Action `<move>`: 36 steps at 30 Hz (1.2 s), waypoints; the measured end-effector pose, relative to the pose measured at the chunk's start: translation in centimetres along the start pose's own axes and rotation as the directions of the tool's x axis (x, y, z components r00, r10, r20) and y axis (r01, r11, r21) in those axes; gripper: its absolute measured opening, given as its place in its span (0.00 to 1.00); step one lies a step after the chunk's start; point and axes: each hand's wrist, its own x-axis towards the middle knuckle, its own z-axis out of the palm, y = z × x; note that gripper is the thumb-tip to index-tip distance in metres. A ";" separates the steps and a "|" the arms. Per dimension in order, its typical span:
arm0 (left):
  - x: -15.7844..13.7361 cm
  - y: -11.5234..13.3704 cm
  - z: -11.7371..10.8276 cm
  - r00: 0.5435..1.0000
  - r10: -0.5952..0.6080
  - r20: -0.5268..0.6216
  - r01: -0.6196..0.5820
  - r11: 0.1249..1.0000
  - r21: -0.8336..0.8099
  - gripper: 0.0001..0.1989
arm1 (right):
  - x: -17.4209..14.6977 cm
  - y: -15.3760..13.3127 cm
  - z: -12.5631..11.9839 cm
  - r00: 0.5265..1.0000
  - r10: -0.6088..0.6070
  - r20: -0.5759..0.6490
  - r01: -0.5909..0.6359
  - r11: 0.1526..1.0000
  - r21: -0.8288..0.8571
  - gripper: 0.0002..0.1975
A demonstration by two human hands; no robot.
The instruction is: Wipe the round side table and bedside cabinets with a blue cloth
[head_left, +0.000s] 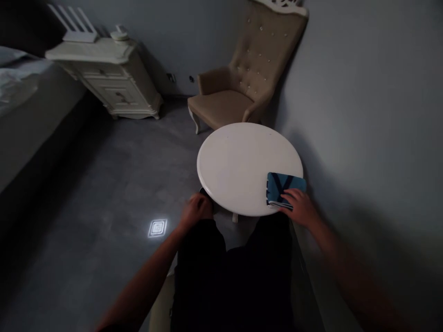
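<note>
A folded blue towel (276,186) with dark stripes and a pale edge lies on the right front part of the round white table (235,166). My right hand (298,206) is on its near right corner, fingers across the top and thumb at the front edge. Left of the table, my left hand (197,208) is over my knee, close to the table's rim. Its fingers look curled but are blurred, and I cannot tell whether they hold anything. A small dark object (205,191) shows just beyond that hand, partly hidden.
A tan tufted armchair (221,105) stands behind the table. The grey wall (367,115) runs close along the right. At the back left are a white cabinet (117,92) with a router (79,36) and a bed (38,115). A bright square pattern (157,228) shows on the floor.
</note>
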 end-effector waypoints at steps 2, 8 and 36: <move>0.5 -0.8 -0.5 0.997 0.040 0.065 -0.045 0.997 0.067 0.12 | 0.8 1.3 1.2 0.997 -0.066 0.035 0.068 0.994 -0.090 0.37; 1.5 -2.6 0.2 0.984 0.127 0.126 -0.155 0.956 0.247 0.15 | 3.7 1.5 3.7 0.944 -0.220 0.244 0.262 0.952 -0.158 0.47; 4.4 -8.0 0.1 0.969 -0.212 -0.129 0.233 0.956 0.177 0.15 | 52.9 -19.2 10.7 0.961 -0.127 0.246 0.110 0.991 0.082 0.39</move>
